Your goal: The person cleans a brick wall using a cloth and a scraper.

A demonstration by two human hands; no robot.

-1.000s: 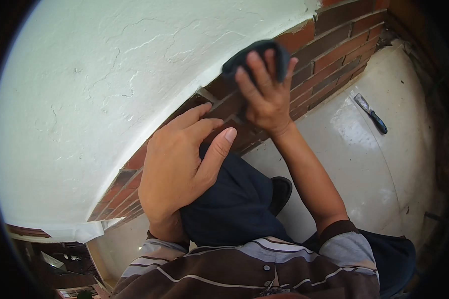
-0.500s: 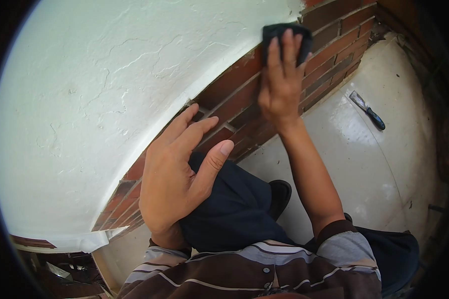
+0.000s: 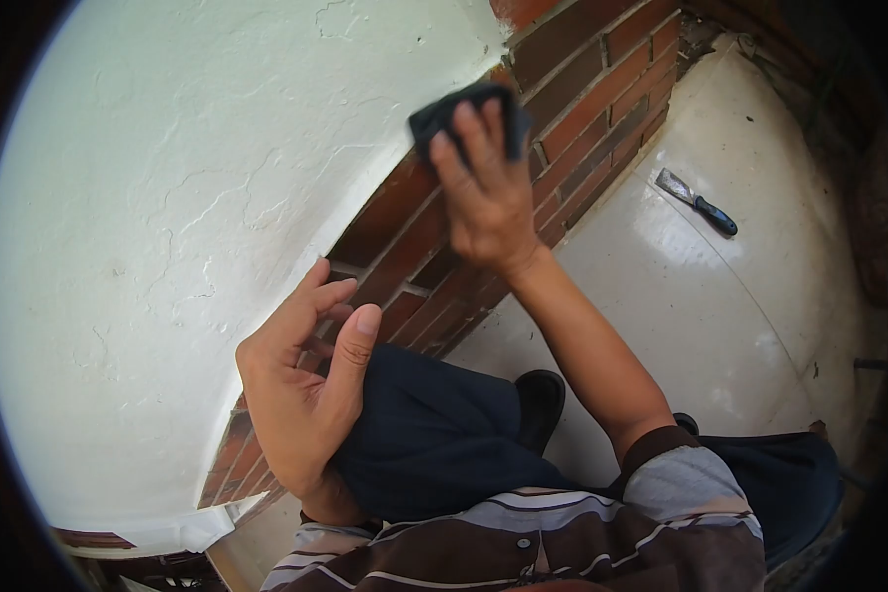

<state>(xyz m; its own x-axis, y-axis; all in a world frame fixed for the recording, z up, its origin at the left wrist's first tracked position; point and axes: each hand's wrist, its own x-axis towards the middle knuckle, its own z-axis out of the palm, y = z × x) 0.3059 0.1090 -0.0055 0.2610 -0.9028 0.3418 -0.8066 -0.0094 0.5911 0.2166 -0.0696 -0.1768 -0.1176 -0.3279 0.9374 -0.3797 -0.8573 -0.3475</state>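
Under the fingers of my right hand (image 3: 488, 202) is a dark, square-edged pad (image 3: 429, 126), slightly blurred. It lies along the line where the white painted wall (image 3: 197, 197) meets the red-brown brick band (image 3: 400, 232); its exact material I cannot tell. My left hand (image 3: 301, 385) is raised lower down that line, palm partly turned to me. Its thumb stands apart from loosely bent fingers, and nothing is in it. The index fingertip is right at the wall's lower edge. Raised cracks and ridges run across the white paint.
On the pale floor (image 3: 602, 316) to the right lies a scraper (image 3: 699, 202) with a dark handle. My bent leg in dark trousers (image 3: 434, 414) and a black shoe (image 3: 540, 409) are close below the bricks. Dark clutter lines the far right edge.
My right hand and the pad have moved down and left along the edge between paint and brick. The fingers of my left hand are more bent. The whole view has shifted somewhat.
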